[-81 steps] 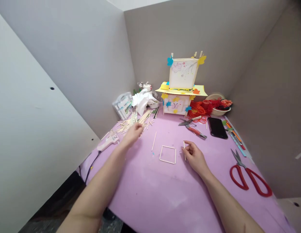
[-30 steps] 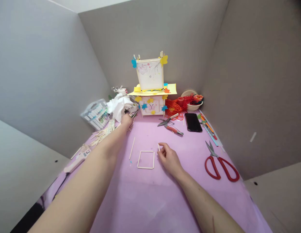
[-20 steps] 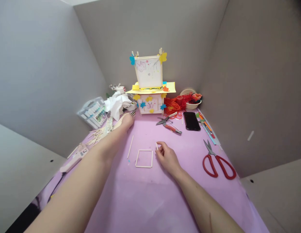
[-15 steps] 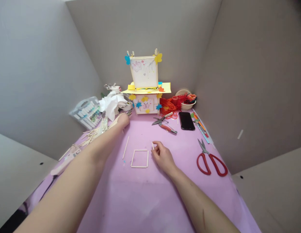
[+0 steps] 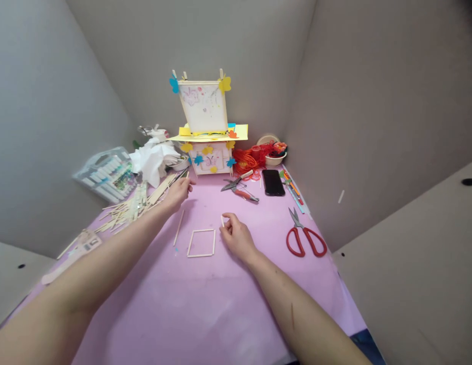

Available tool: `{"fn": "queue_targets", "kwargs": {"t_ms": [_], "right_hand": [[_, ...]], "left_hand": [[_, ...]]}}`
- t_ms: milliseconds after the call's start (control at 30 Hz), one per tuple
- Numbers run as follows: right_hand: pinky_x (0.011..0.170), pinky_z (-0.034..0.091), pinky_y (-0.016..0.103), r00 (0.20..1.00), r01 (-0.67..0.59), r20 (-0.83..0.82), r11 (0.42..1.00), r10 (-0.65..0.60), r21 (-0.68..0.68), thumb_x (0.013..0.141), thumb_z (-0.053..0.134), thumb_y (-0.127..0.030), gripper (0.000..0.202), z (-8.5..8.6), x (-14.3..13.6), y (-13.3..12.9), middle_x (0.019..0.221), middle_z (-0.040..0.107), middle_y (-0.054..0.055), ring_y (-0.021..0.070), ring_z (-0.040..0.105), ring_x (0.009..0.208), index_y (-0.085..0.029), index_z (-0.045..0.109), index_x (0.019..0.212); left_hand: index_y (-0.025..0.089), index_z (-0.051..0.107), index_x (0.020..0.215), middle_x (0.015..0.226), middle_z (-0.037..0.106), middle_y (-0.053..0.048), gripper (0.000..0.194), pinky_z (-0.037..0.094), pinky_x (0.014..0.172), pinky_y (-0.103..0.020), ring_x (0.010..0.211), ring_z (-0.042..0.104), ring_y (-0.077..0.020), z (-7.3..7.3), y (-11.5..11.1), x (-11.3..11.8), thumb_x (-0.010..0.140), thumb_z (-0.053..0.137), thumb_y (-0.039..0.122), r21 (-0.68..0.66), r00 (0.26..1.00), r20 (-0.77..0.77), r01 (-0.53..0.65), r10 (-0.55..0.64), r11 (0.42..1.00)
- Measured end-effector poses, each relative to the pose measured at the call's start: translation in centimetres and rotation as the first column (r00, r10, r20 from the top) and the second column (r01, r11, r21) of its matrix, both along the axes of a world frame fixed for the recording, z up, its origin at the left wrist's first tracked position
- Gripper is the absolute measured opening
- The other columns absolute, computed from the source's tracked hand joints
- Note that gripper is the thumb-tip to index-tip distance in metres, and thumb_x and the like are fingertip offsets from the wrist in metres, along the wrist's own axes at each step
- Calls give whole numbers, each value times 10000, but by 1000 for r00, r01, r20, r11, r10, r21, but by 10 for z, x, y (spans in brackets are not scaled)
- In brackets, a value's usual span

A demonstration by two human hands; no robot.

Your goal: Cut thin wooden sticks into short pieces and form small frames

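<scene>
A square frame of thin pale sticks (image 5: 201,230) lies flat on the purple cloth. My right hand (image 5: 236,234) rests just right of it, thumb and fingers closed on a short pale stick (image 5: 222,221). Farther off, my left hand (image 5: 180,191) is beside the heap of wooden sticks (image 5: 123,215), its fingers pinched on what looks like a thin stick (image 5: 187,174) pointing up. Between that hand and the square lies a single loose stick (image 5: 179,228).
Pliers (image 5: 241,189), a black phone (image 5: 273,183) and red-handled scissors (image 5: 304,238) lie to the right. Behind stands a small decorated stick structure (image 5: 212,158), with red yarn (image 5: 247,159) beside it. A marker case (image 5: 106,175) and white tissue (image 5: 154,157) sit back left.
The view has shifted, so the table items appear farther left. My left hand has drawn back a little from the sticks, and its fingers now show. My right hand still holds its short stick.
</scene>
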State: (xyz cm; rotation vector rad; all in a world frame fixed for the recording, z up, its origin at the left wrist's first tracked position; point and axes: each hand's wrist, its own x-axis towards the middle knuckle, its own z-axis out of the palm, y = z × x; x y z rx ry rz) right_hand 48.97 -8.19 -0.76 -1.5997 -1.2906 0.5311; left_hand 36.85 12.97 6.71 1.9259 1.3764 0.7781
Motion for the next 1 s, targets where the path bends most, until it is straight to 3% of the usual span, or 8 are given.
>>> {"fn": "queue_targets", "kwargs": {"t_ms": [133,233,333,467,600,733,867,1000], "right_hand": [[626,385,231,1000,-5,-5,1000,5,2,825,485,-211,345,0,1,-1,703,542,-38,129,518,630,-215,508,1169],[625,381,232,1000,-13,-6,1000,13,11,825,491,-221,345,1,1,-2,696,533,-41,128,514,630,-213,506,1170],[632,383,235,999,-25,-21,999,26,33,825,497,-230,342,2,-1,-4,697,533,-40,127,515,633,-204,509,1166],[628,387,241,998,-33,-46,997,36,68,826,510,-260,344,7,-4,-9,691,529,-43,124,509,617,-197,506,1164],[616,395,251,997,7,-73,997,-1,78,808,550,-292,329,15,-3,-14,681,527,-42,125,502,598,-192,526,1121],[582,401,250,976,-18,-216,997,35,77,758,638,-306,351,25,-8,-19,669,520,-54,114,490,562,-198,526,1073],[534,406,244,881,-192,-435,981,186,31,702,709,-311,411,33,-24,-28,642,547,-70,112,517,522,-214,484,1031],[523,398,240,868,-318,-411,948,280,-27,689,721,-284,399,33,-35,-36,633,579,-74,114,536,515,-228,457,983]], "left_hand": [[184,570,947,568,444,31,266,253,432,-194,440,337,-80,3,-65,-26,838,483,410,-135,896,389,284,-213,949],[227,552,930,512,304,71,225,172,398,-197,395,214,-73,4,-106,-51,825,511,422,-259,861,495,272,-114,927],[237,527,871,500,320,75,168,187,387,-201,384,205,-74,-2,-134,-67,808,517,392,-359,832,555,227,11,906],[200,554,820,671,561,9,196,362,491,-211,538,470,-94,-15,-146,-74,754,592,381,-369,815,572,152,95,917],[166,638,835,752,590,0,288,389,568,-203,625,500,-94,-25,-145,-80,698,685,415,-256,857,512,82,63,963],[165,649,867,757,597,8,315,446,635,-220,666,532,-105,-24,-155,-80,667,735,392,-327,814,581,207,23,922],[164,661,855,774,623,5,265,486,691,-261,701,577,-123,-23,-175,-72,672,737,340,-429,801,598,345,-24,835],[144,685,820,797,667,-24,214,477,719,-269,727,602,-148,-26,-186,-68,688,715,310,-436,802,585,435,-119,788]]}}
